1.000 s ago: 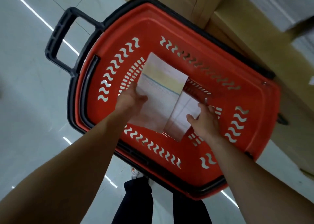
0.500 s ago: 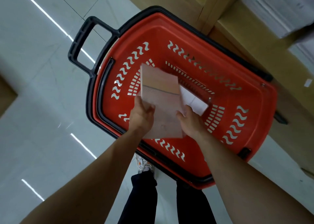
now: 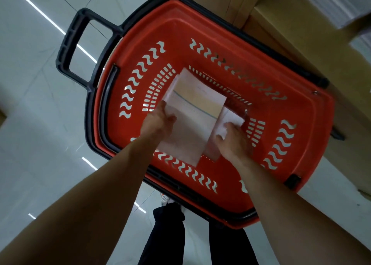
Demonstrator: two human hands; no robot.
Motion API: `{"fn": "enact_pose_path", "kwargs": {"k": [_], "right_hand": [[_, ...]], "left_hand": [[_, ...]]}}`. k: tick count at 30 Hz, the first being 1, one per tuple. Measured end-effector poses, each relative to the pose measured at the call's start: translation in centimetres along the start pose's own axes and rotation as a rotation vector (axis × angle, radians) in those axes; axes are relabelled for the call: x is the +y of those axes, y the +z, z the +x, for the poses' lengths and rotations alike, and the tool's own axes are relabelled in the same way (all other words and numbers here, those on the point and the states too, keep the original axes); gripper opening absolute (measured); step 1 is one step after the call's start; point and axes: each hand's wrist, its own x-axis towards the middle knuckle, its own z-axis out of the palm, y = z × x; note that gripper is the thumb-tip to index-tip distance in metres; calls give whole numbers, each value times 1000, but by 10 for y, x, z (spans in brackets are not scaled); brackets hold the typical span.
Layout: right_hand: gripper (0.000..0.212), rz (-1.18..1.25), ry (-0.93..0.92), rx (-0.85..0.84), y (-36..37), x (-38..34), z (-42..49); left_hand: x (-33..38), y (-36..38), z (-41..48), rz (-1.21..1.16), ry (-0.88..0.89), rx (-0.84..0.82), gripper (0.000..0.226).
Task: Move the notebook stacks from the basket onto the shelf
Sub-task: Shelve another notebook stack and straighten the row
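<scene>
Two grips are seen on the notebook stack [image 3: 192, 112]: its left edge is pinched by the left hand [image 3: 158, 124], its right side by the right hand [image 3: 232, 142]. It is held over the basket's [image 3: 301, 112] middle. Lifting seems under way; clearance over the rim toward the shelf [image 3: 301, 33] beyond is needed.

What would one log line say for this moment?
left hand: grips notebook stack | right hand: holds its right side | stack: inside basket

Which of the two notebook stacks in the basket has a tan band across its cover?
The bigger stack, gripped by the left hand; the smaller stack under the right hand looks plain pale.
</scene>
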Motion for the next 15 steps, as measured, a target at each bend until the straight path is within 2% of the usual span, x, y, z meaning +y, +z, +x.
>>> {"fn": "enact_pose_path", "kwargs": {"k": [2,5,8,12,15], "right_hand": [[78,-107,-28,28,-2,11,18],[92,-113,-29,-66,-2,20,39],[93,-76,-16,-60,-4,19,52],[73,-27,-15,98,-5,19,59],[78,-15,34,80,-1,15,58]], "left_hand": [[0,-3,11,45,7,28,57],[-1,-8,25,79,50,58,58],[0,-13,31,88,27,51,60],[-4,-15,37,133,53,75,60],[-2,-15,39,140,45,68,61]]}}
